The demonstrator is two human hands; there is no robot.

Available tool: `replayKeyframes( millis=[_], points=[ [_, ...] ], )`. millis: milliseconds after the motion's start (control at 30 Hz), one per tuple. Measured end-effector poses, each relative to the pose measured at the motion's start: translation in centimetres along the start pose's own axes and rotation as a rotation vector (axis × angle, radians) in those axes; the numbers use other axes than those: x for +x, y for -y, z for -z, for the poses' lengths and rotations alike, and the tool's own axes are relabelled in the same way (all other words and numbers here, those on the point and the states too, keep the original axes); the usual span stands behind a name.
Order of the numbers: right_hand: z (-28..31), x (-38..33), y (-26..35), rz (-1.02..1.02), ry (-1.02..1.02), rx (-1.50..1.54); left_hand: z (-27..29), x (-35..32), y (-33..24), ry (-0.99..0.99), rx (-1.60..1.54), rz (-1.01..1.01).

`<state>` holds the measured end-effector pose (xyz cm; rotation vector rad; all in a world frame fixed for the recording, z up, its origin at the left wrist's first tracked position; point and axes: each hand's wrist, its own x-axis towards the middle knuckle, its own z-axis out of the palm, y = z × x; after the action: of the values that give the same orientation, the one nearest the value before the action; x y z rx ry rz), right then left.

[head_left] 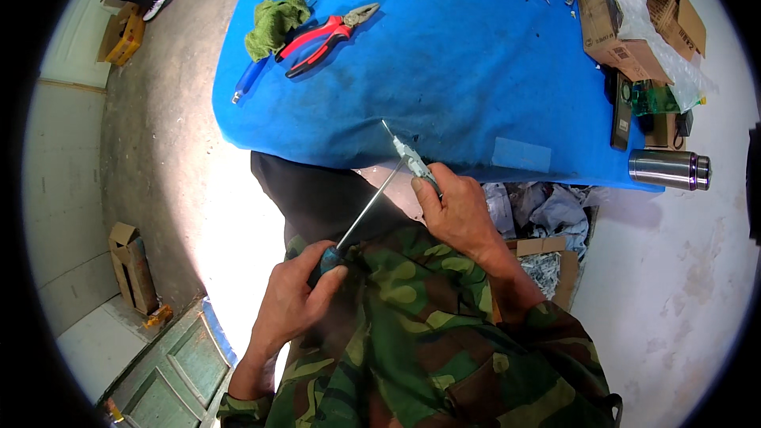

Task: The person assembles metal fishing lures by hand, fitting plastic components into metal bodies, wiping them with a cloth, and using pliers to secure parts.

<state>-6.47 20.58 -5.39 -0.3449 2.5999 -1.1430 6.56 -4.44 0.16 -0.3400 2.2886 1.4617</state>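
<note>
Hands are working close together over the person's lap, just below the edge of the blue-covered table [476,63]. Left hand [297,305] is gripping the dark handle of a screwdriver [361,218], whose thin shaft is slanting up and to the right. Right hand [460,210] is clutching a small grey-green part [412,160], and the screwdriver's tip is meeting it. Red-handled pliers [325,38] and a green rag [273,24] are lying well apart on the table
</note>
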Motion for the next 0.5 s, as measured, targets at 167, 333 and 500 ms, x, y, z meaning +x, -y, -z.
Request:
replayKeyframes(
  millis=[167,333,500],
  points=[
    [0.08,0.10,0.08,-0.005,0.017,-0.005,0.34,0.39,0.21,0.028,-0.004,0.001],
    [0.16,0.23,-0.23,0.108,-0.021,-0.056,0.56,0.77,-0.03,0.032,0.043,-0.011],
    [0.30,0.42,-0.34,0.080,0.004,-0.069,-0.32,0.58,0.10,-0.111,0.235,-0.165]
  ],
)
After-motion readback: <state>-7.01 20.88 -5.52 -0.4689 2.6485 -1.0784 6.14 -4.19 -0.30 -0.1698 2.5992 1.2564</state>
